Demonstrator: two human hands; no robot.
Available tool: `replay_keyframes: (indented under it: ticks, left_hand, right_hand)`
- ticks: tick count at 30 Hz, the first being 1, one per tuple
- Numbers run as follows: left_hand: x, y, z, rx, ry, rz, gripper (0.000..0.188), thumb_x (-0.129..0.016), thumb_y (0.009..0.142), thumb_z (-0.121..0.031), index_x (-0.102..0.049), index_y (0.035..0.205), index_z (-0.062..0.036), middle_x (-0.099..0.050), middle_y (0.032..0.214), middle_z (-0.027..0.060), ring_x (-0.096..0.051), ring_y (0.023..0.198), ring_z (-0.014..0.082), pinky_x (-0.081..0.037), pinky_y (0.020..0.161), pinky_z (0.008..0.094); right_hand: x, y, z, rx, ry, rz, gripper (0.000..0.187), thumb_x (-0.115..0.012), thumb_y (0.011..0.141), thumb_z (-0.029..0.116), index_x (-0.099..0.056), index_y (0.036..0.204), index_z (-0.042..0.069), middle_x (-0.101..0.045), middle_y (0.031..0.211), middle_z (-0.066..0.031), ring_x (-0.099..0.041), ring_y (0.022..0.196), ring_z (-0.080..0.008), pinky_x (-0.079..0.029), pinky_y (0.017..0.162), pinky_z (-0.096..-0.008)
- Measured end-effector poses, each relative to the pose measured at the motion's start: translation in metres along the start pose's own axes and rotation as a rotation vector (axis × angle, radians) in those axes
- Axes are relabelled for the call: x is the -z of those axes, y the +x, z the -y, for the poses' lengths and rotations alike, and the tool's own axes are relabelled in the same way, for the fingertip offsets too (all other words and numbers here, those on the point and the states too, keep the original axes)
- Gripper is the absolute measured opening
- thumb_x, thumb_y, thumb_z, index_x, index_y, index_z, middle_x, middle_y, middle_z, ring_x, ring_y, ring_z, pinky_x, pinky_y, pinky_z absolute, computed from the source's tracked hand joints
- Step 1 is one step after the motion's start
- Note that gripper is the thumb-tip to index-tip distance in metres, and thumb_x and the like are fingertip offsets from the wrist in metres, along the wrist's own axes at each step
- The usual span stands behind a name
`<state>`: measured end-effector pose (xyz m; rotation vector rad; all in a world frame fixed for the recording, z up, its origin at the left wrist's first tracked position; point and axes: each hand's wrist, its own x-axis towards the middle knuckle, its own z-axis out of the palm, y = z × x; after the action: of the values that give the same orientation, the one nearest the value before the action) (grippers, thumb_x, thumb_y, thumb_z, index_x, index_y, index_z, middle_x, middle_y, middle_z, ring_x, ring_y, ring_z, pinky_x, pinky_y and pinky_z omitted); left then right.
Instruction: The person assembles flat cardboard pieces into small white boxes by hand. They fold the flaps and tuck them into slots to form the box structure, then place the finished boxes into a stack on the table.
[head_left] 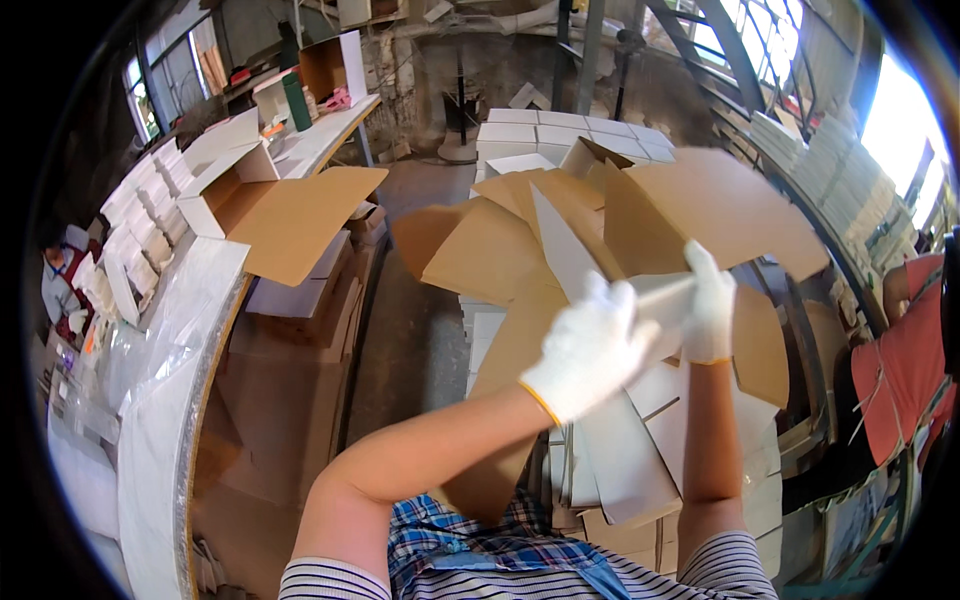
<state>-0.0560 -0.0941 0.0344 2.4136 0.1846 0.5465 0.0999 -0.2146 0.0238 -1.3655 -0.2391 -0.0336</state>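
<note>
A cardboard box (640,222), brown inside and white outside, stands partly folded in front of me, its brown flap spread out at the far side. My right hand (710,305), in a white glove with a yellow cuff edge, is closed round the right end of its near white wall. Also gloved, my left hand (590,350) has its fingers curled at the left part of that wall and is slightly blurred. Several brown, flat-opened cardboard blanks (490,255) lie fanned out beneath and left of the box. White-sided blanks (625,450) lie under my forearms.
White boxes (510,132) are stacked at the back. On the left, a long worktable (165,470) carries an open box (290,220), a green bottle (297,102) and stacked white pieces. A person (68,280) is at far left; another, in a red top (905,370), at right.
</note>
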Motion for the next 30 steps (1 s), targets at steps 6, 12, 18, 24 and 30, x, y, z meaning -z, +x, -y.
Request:
replay_keyframes:
  ticks: [6,12,18,24,30]
  left_hand:
    - [-0.021,-0.026,-0.011,-0.604,-0.235,-0.025,0.045,-0.062,0.097,-0.032,-0.055,0.138,-0.0142,-0.057,0.137,0.0246,-0.069,0.091,0.0445,-0.058,0.077,0.0499]
    - [0.057,-0.028,0.020,-0.521,-0.016,-0.498,0.038,-0.079,0.080,-0.002,-0.069,0.116,0.0003,-0.069,0.087,0.0117,-0.066,0.073,0.0303,-0.055,0.070,0.0364]
    - [0.085,0.003,0.085,-0.133,0.168,-0.503,0.065,-0.081,0.082,-0.032,-0.059,0.135,-0.0009,-0.065,0.128,0.0175,-0.065,0.105,0.0301,-0.051,0.092,0.0396]
    - [0.065,0.053,0.124,0.184,-0.037,-0.043,0.043,-0.073,0.086,-0.036,-0.068,0.109,-0.0004,-0.071,0.104,0.0212,-0.067,0.096,0.0338,-0.052,0.085,0.0399]
    - [0.042,0.053,0.130,0.137,0.116,-0.176,0.031,-0.070,0.089,-0.035,-0.069,0.090,-0.0037,-0.068,0.079,0.0195,-0.066,0.074,0.0362,-0.051,0.068,0.0427]
  right_hand:
    - [0.059,0.043,-0.004,-0.230,0.382,0.344,0.050,-0.053,0.107,0.037,-0.057,0.135,-0.004,-0.069,0.121,-0.0133,-0.070,0.105,-0.0252,-0.058,0.089,-0.0382]
    - [0.066,0.066,0.008,-0.351,0.340,0.631,0.050,-0.057,0.106,0.037,-0.056,0.137,-0.002,-0.068,0.125,-0.0133,-0.070,0.106,-0.0245,-0.059,0.089,-0.0386]
    - [0.031,0.102,0.019,-0.375,0.300,0.764,0.051,-0.064,0.103,0.037,-0.057,0.137,0.000,-0.068,0.128,-0.0109,-0.069,0.109,-0.0209,-0.059,0.092,-0.0371]
    - [0.011,0.151,0.002,-0.115,-0.480,0.710,0.060,-0.064,0.101,0.041,-0.056,0.139,-0.004,-0.069,0.125,-0.0113,-0.067,0.104,-0.0170,-0.053,0.093,-0.0324]
    - [-0.008,0.078,0.063,0.319,-1.701,0.506,0.068,-0.073,0.086,0.044,-0.059,0.137,0.002,-0.069,0.121,-0.0222,-0.069,0.107,-0.0332,-0.054,0.093,-0.0409]
